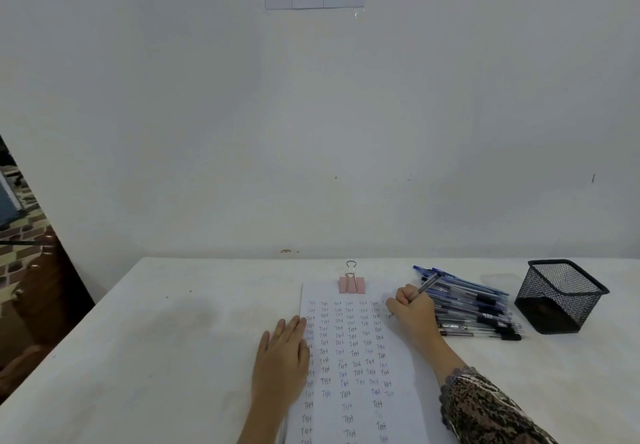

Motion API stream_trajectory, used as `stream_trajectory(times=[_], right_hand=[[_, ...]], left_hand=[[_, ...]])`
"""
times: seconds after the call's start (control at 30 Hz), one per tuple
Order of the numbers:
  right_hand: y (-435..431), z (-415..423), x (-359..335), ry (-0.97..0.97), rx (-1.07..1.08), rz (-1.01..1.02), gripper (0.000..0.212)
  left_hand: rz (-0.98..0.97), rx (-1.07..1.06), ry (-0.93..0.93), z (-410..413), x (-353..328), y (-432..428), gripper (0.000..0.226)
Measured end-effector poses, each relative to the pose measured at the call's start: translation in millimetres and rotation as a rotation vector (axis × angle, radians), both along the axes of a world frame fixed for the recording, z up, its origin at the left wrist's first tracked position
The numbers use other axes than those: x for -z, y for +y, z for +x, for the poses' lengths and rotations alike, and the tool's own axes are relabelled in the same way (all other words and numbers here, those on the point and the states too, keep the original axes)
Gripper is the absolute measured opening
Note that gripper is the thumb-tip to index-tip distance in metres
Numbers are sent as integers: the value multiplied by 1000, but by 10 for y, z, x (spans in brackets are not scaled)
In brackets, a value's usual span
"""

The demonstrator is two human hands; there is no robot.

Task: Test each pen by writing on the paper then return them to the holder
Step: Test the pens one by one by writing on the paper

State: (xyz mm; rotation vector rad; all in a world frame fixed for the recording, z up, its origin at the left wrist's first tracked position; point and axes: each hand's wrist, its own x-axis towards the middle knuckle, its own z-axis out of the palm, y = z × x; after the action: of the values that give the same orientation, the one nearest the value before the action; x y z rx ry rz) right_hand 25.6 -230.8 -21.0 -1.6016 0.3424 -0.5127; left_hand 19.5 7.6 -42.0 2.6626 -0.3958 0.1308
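While the flat left hand (282,357) pins the white paper (362,410), the right hand (414,315) grips 1 grey pen (427,284), apparently writing; next: the black mesh holder (554,305).

head view | faces forward, slightly down | table (173,339) near | wall (311,114) behind

On the bench (173,339) lies the paper (360,409), a clip (352,284) at its 12 o'clock edge, the left hand (282,360) on its 9 o'clock edge, the right hand (414,315) with a pen (427,284) at 1 o'clock. The pile of pens (478,308) lies at the paper's 2 o'clock, the holder (557,298) at the pile's 3 o'clock.
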Motion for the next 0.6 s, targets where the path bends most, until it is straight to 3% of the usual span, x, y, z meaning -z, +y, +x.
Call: stream_trajectory(times=[0.47, 0.6], right_hand=[[-5, 5, -14, 21, -9, -80, 50], [-29, 7, 6, 6, 51, -78, 52]], left_hand=[[18, 11, -19, 28, 41, 18, 46], [34, 9, -21, 37, 62, 18, 76]])
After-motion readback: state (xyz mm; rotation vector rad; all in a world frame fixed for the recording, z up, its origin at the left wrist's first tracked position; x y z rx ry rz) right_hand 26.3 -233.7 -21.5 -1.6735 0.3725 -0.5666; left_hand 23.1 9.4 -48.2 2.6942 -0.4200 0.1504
